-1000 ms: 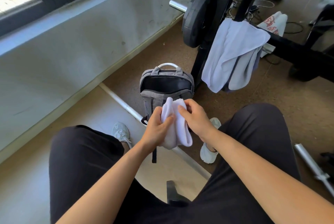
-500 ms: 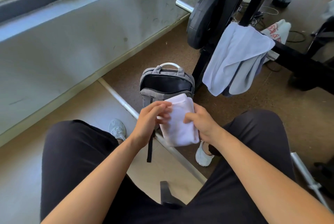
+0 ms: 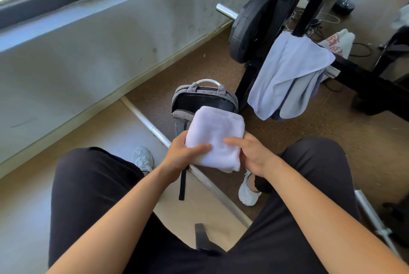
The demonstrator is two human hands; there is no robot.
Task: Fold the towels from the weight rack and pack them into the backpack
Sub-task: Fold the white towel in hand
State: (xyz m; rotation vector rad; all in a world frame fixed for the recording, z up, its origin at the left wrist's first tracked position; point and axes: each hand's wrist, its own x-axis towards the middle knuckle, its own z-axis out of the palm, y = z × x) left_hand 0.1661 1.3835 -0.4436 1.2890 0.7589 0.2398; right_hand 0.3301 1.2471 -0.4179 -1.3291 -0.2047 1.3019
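A folded white towel [image 3: 215,134] is held flat between both hands, just in front of the grey backpack [image 3: 200,97]. My left hand [image 3: 183,155] grips its left edge, thumb on top. My right hand [image 3: 252,154] holds the right edge, with a finger laid across the top. The backpack stands upright on the floor with its main compartment open; the towel hides its lower front. A pale blue towel [image 3: 287,74] hangs over a bar of the black weight rack [image 3: 290,3].
A weight plate [image 3: 247,28] on a chrome bar sits left of the rack. A long metal bar [image 3: 152,128] lies diagonally on the floor under the backpack. A printed white bag [image 3: 338,42] and cables lie behind the rack. My knees frame the scene.
The towel has gone from a bunched vertical bundle to a flat folded rectangle. Both hands shifted to grip its sides and raised it toward the backpack opening.
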